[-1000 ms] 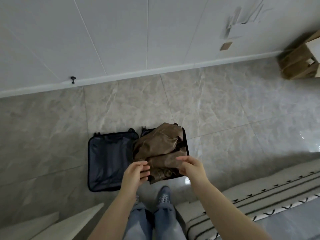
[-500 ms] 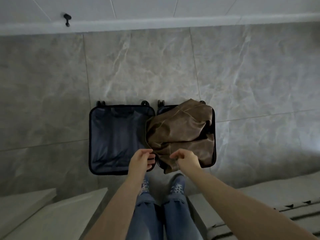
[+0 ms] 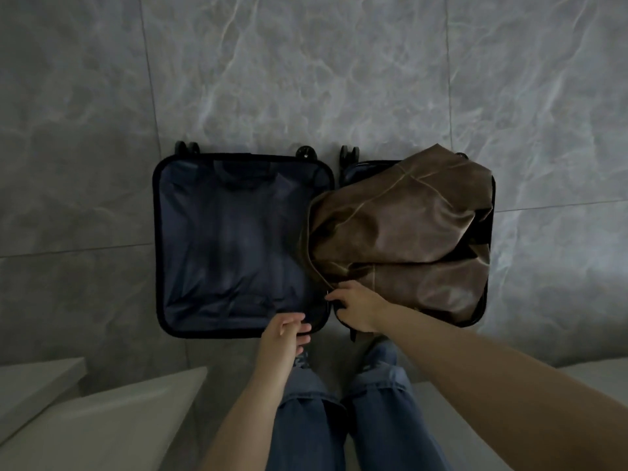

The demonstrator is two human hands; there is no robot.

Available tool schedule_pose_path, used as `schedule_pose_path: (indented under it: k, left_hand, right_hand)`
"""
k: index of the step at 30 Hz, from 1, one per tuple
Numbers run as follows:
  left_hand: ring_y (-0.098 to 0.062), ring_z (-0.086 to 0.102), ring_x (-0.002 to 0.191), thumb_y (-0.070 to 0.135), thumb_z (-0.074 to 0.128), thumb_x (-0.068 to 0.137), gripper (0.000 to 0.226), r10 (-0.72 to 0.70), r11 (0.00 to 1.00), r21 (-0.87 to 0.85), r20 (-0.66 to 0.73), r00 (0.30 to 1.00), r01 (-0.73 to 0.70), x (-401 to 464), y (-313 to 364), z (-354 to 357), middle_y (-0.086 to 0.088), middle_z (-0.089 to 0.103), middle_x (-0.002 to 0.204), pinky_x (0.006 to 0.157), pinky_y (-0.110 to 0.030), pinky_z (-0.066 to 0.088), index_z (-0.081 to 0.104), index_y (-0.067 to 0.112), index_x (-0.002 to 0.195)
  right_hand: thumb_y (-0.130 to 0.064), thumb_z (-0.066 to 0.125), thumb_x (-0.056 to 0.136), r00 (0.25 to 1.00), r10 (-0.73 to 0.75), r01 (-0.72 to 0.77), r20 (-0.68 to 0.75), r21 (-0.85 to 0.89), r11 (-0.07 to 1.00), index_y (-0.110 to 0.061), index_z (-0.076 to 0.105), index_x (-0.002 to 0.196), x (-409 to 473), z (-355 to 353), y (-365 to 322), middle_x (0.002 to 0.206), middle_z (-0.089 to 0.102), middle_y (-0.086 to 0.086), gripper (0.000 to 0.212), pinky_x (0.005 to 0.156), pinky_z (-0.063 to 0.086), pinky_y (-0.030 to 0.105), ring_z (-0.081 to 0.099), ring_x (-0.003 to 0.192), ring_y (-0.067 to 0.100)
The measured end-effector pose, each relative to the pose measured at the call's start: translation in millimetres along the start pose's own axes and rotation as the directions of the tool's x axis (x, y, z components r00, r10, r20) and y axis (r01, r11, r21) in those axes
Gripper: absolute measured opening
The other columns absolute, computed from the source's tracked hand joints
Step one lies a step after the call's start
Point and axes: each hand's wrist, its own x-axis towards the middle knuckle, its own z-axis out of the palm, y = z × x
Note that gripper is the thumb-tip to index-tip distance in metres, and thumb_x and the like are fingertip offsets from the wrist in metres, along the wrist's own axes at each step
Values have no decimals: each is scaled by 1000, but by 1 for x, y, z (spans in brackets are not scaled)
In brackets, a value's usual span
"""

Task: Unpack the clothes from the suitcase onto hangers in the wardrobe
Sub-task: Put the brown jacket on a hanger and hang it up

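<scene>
A pale, slanted surface (image 3: pixel 102 423), possibly furniture, fills the lower left corner of the view, over the grey marbled floor (image 3: pixel 306 79).

The suitcase (image 3: pixel 159 246) lies open on the floor in 2 halves side by side, wheels on the far edge. Its left half shows only dark blue lining and holds nothing I can see.

The left hand (image 3: pixel 285 334) hovers at the near right corner of that left half, fingers loosely extended and slightly spread, gripping nothing; whether the fingertips touch the rim is unclear.

The right hand (image 3: pixel 356 305) sits just to the right, at the hinge line between the halves, on the near left corner of the right half. Its fingers are curled and seem to pinch something at the edge, either the garment's hem or a zipper pull; the dim light does not let me tell which.

The brown jacket (image 3: pixel 401 232), leather-like and crumpled, fills the right half and spills over the hinge onto the edge of the left half. It lies beyond and to the right of both hands, its bulk running roughly from near left to far right. The right hand is clearly the nearer one, touching its near edge; the left hand would have to cross the hinge to reach it.

No hanger or wardrobe is in view, so unpacking looks barely begun.
</scene>
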Motion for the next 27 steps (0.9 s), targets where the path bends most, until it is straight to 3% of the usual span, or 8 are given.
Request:
schedule_pose_path:
  k: [2, 5, 9, 12, 15, 18, 22, 27]
  left_hand:
    - [-17, 66, 84, 10, 44, 101, 20, 11, 1000, 17, -20, 1000, -11, 12, -7, -2, -4, 69, 95, 74, -28, 51, 63, 16, 103]
    - [-20, 66, 86, 11, 43, 102, 21, -10, 1000, -28, -27, 1000, 9, 30, -17, -5, -6, 69, 97, 77, -30, 51, 64, 17, 100]
    - [-21, 66, 90, 11, 41, 103, 23, -23, 993, -113, -33, 999, 19, 40, -24, -6, -8, 69, 100, 81, -32, 52, 64, 16, 100]
    - [-20, 66, 91, 11, 40, 103, 23, -20, 993, -114, -37, 999, 16, 39, -23, -4, -8, 69, 101, 85, -33, 52, 63, 15, 102]
    - [-20, 66, 90, 11, 39, 104, 25, -19, 995, -100, -39, 999, 15, 29, -18, 0, -7, 69, 100, 83, -31, 52, 63, 11, 110]
    - [-19, 66, 89, 12, 38, 104, 27, -17, 995, -97, -20, 1000, 15, 15, -9, 9, -7, 69, 99, 81, -31, 52, 61, 7, 117]
    - [-23, 64, 102, 25, 44, 103, 30, -72, 979, -186, 87, 994, 87, -18, 19, 32, -7, 66, 115, 94, -38, 50, 57, 9, 125]
    - [-17, 60, 116, 52, 59, 90, 53, -54, 939, -315, 270, 961, 141, -61, 50, 58, -4, 65, 124, 101, -36, 47, 57, 19, 132]
  right_hand:
    - [-18, 47, 100, 1000, 0, 0, 11, 32, 1000, -21, 34, 153, 13, 8, 0, 164, 4, 10, 54, 120, 22, 30, 9, 153, 24]
    - [-20, 46, 101, 1000, -4, 4, -5, 42, 999, -17, 22, 157, 37, 19, -2, 165, -5, 10, 61, 121, 23, 31, 4, 153, 26]
    - [-15, 41, 103, 999, -21, 22, -42, 40, 999, -3, 20, 156, 55, 25, -7, 161, 19, 15, 58, 116, 18, 24, 19, 148, 28]
    - [-10, 42, 102, 983, -25, 37, -181, 64, 997, -3, 38, 148, 49, 20, -9, 148, 41, 16, 47, 108, 25, 21, 39, 137, 28]
    - [-13, 59, 95, 928, 7, 58, -372, 164, 985, -8, 57, 124, 28, 10, -9, 126, 56, 12, 30, 99, 40, 27, 55, 117, 27]
    - [-23, 75, 82, 875, 86, 74, -477, 307, 949, -17, 46, 108, -4, -1, -12, 112, 60, 6, 40, 90, 50, 41, 59, 103, 26]
    - [-31, 85, 71, 808, 82, 167, -584, 359, 918, -23, 37, 107, -60, -10, -16, 109, 59, -1, 60, 81, 54, 36, 61, 97, 18]
    - [-24, 76, 77, 804, 92, 210, -588, 425, 881, -22, 43, 105, -135, 5, -19, 93, 67, -3, 44, 73, 56, 41, 67, 79, 18]
